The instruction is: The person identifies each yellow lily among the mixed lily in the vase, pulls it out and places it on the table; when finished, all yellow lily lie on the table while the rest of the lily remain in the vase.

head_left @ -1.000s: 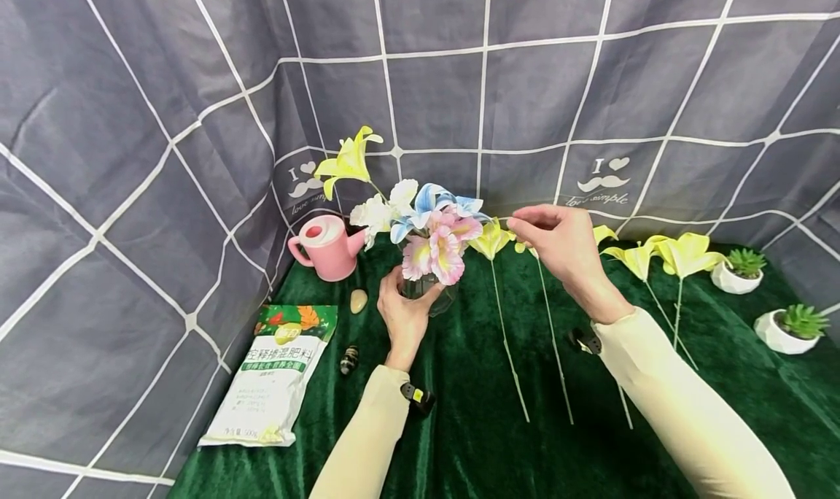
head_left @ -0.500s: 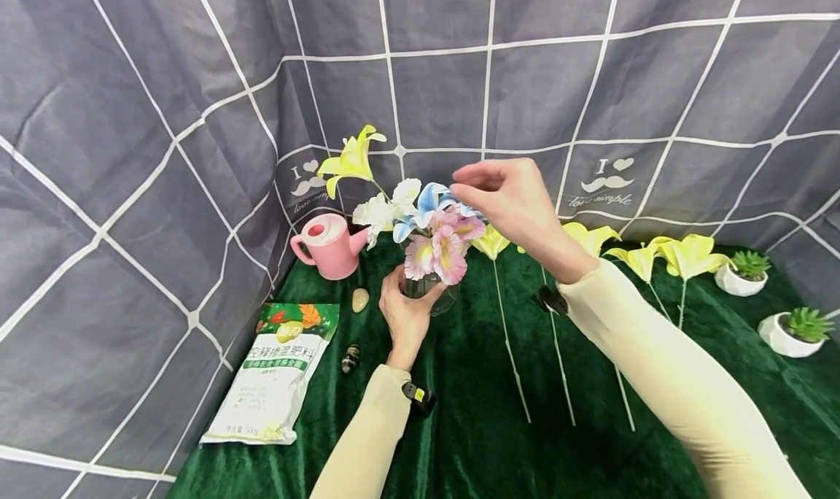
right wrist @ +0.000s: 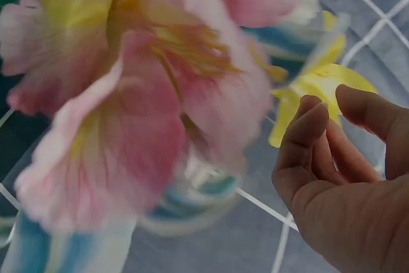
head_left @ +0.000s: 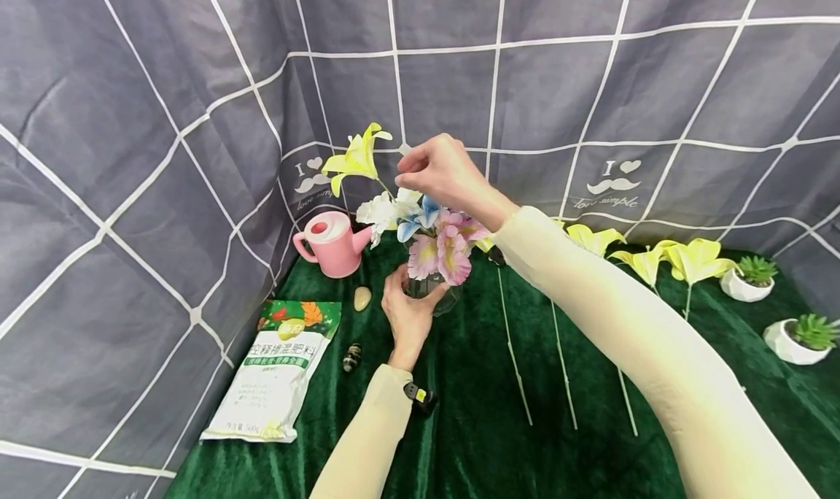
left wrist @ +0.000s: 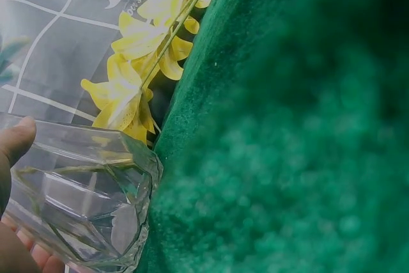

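Observation:
My left hand (head_left: 408,316) grips a clear glass vase (left wrist: 83,190) round its side, thumb on the near face. Out of the vase rise pink flowers (head_left: 438,254), blue-and-white flowers (head_left: 410,227), white blooms (head_left: 378,213) and a taller yellow lily (head_left: 356,159) leaning left. My right hand (head_left: 453,174) hovers above the bouquet, just right of that lily, its fingers loosely bent. In the right wrist view a gap shows between thumb and fingertips, with nothing held. Part of the blue petals is hidden behind the right hand. Stems show through the glass in the left wrist view.
Several yellow lilies (head_left: 593,238) lie on the green cloth (head_left: 472,411) at right, partly behind the right sleeve. Two potted succulents (head_left: 800,338) stand far right. On the left are a pink watering can (head_left: 332,247), two stones (head_left: 351,357) and a fertilizer bag (head_left: 272,375).
My right hand has moved left from above the lying lilies, across the bouquet, to beside the tall yellow lily. The left hand has kept its hold on the vase.

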Tool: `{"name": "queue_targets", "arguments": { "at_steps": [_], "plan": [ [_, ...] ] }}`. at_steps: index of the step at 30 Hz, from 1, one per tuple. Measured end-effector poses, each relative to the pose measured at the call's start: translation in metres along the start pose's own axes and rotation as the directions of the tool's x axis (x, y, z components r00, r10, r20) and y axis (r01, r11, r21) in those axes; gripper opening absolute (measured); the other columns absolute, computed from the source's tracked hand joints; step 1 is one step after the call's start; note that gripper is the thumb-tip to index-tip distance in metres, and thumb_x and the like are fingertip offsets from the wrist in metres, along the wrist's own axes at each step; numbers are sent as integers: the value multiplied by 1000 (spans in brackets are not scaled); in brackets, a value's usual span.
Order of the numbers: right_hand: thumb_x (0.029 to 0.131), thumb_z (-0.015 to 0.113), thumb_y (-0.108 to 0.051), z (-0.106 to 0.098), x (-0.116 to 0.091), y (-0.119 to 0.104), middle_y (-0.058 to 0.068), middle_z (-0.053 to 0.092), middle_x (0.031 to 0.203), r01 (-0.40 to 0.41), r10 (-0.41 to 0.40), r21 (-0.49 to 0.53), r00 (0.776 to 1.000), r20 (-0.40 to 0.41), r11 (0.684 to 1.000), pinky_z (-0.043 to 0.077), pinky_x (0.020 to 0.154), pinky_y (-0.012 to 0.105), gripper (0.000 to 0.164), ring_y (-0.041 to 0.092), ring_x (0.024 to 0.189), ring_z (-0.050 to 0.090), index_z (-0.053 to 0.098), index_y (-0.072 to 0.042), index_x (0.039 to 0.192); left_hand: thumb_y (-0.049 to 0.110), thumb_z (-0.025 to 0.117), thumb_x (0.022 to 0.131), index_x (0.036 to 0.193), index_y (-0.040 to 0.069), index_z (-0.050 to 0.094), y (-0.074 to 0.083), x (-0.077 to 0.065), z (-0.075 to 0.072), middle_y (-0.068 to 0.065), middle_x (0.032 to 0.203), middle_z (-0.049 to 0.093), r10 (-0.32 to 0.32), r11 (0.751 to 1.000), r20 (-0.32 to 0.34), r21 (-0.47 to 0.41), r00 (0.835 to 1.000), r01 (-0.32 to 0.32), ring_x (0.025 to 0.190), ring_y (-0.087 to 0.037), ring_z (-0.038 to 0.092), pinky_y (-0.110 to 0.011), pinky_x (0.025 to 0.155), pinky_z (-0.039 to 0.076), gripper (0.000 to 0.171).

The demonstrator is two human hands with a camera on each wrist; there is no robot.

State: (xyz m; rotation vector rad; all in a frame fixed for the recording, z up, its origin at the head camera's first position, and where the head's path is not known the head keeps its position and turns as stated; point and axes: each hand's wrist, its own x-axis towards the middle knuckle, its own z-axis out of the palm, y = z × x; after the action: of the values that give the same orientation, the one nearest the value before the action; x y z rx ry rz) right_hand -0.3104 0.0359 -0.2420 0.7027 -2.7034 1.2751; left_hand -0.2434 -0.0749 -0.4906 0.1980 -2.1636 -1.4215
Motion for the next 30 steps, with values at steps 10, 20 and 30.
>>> {"name": "queue_targets", "arguments": {
  "at_steps": [10,20,30],
  "plan": [
    [88,72,-14,24,36,6,8,77,112,19,-9,-131,997,78,991,57,85,35,17,21,95,70,81,-7,102,42,94,64,128,17,63,0,-1,3,-5,122,66,-2,1000,-5,-8,1000,2,115,-28,64,-43,100,51,75],
    [88,69,-11,30,42,13,9,78,95,69,-40,-177,986,162,982,53,72,28,13,18,79,65,82,-8,90,42,94,65,127,18,64,0,1,3,-5,122,65,8,1000,-6,11,1000,-8,115,-28,63,-45,103,49,72],
    [90,69,-12,28,41,13,8,78,87,42,-25,-131,991,132,990,51,68,26,12,16,73,66,81,-8,90,41,94,65,126,18,65,-1,3,1,-5,121,66,21,1000,-13,11,1000,-21,113,-27,63,-43,100,51,72]
  ]
}}
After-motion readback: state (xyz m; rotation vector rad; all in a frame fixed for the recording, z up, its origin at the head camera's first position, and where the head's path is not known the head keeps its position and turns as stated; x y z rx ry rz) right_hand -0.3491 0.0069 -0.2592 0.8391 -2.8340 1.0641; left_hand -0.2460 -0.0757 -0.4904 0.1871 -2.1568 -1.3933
